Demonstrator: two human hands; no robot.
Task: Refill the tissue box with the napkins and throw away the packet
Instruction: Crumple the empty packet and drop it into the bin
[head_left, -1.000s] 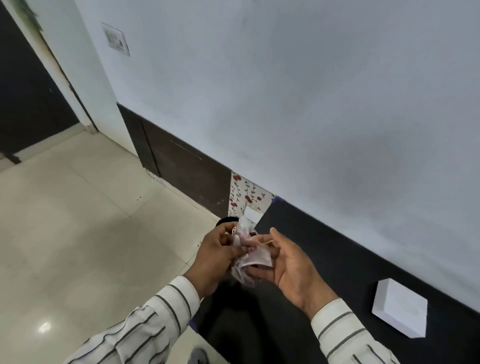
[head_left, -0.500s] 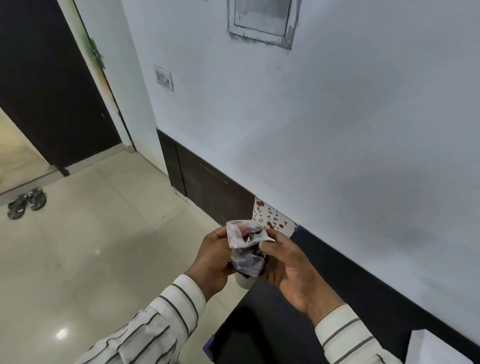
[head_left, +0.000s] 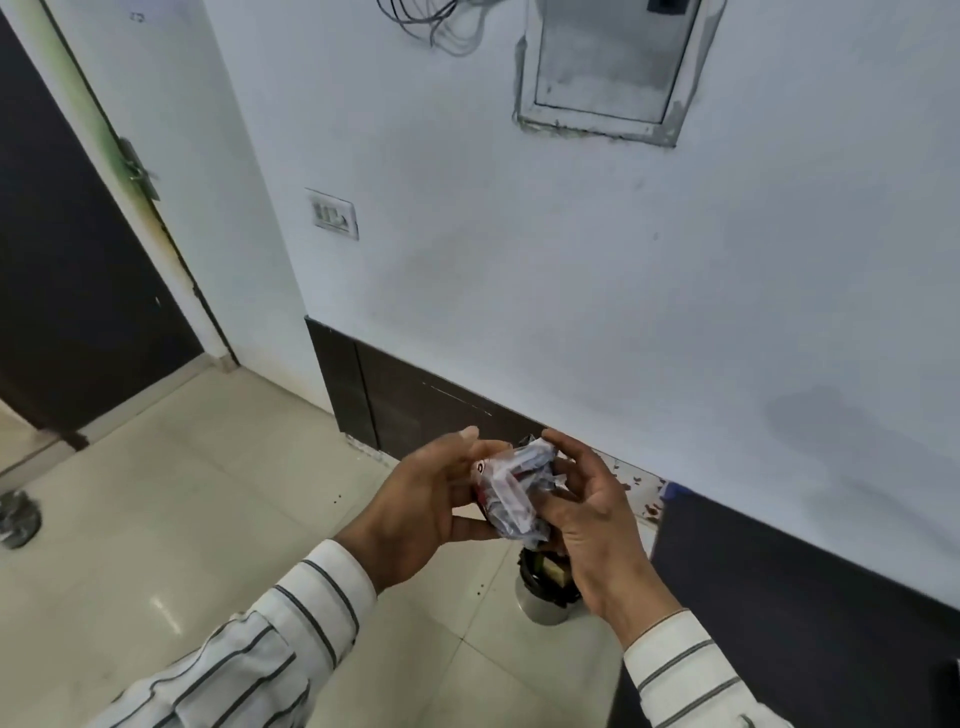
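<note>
My left hand (head_left: 423, 501) and right hand (head_left: 589, 512) both grip the packet (head_left: 511, 493), squeezed between them. The left thumb is under it with fingers over the top, and the right fingers curl round its far side. I judge I'm squashing it small before binning it. To do that well I should press the air out, tuck loose flaps in, and let go only when I'm directly above the bin (head_left: 540, 610), on the floor at six o'clock from my hands. The table (head_left: 779, 597) lies at four o'clock. The packet is crumpled clear plastic with red and dark print. It looks empty, light and springy, so it may unfold or drift.
</note>
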